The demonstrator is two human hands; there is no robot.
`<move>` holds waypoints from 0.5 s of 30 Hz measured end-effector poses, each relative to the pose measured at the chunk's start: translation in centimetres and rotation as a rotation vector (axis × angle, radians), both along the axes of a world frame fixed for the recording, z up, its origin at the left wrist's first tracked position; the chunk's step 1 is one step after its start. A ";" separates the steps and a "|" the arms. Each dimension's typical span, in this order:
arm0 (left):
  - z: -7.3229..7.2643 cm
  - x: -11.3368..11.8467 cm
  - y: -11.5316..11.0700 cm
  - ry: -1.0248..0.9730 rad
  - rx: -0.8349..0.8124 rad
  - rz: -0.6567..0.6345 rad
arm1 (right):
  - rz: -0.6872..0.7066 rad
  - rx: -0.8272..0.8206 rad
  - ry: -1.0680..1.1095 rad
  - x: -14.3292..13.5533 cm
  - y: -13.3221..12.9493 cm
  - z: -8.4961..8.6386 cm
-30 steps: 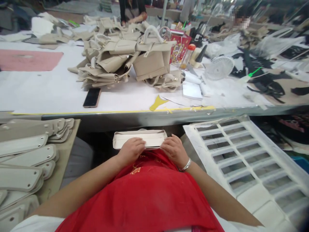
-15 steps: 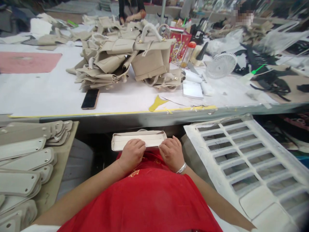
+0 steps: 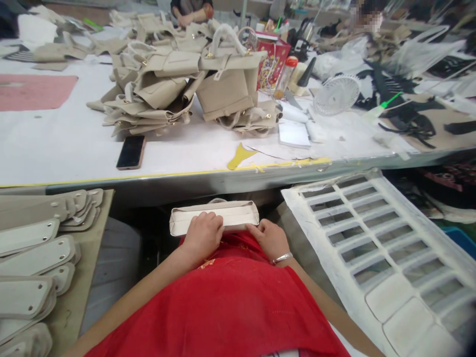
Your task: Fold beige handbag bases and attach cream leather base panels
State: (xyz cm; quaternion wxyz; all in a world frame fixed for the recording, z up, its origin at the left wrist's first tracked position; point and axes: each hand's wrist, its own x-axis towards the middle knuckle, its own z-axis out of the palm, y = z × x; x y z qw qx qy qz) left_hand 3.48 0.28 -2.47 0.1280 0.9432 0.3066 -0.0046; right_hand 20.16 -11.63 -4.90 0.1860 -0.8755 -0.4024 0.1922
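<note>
Lower centre of frame, left to right: left hand [image 3: 203,237] fingers curled down onto the cream folded leather panel [image 3: 238,214] lying across the lap, right hand [image 3: 270,239] loosely curled, gripping its near right edge.

A phone [image 3: 131,152] lies near piled beige handbags [image 3: 193,84]
</note>
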 end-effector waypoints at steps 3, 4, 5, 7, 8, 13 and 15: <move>-0.3 -0.2 0.5 -0.042 -0.078 0.009 | -0.084 -0.073 0.446 -0.4 0.3 -0.2; -0.4 -0.3 0.6 -0.057 -0.097 0.015 | -0.139 -0.077 0.599 -0.6 0.5 -0.2; -0.4 -0.4 0.7 -0.068 -0.114 0.030 | -0.195 -0.075 0.731 -0.9 0.6 -0.1; -0.5 -0.5 0.8 -0.081 -0.143 0.064 | -0.279 -0.051 0.903 -1.5 0.9 0.1; -0.5 -0.5 0.9 -0.083 -0.155 0.075 | -0.314 -0.035 0.954 -1.7 1.0 0.2; -0.2 -0.6 1.3 -0.082 -0.186 0.016 | -0.531 -0.025 1.123 -2.8 1.8 1.6; -0.2 -0.5 1.5 -0.069 -0.188 -0.002 | -0.604 -0.036 1.170 -3.2 2.3 2.1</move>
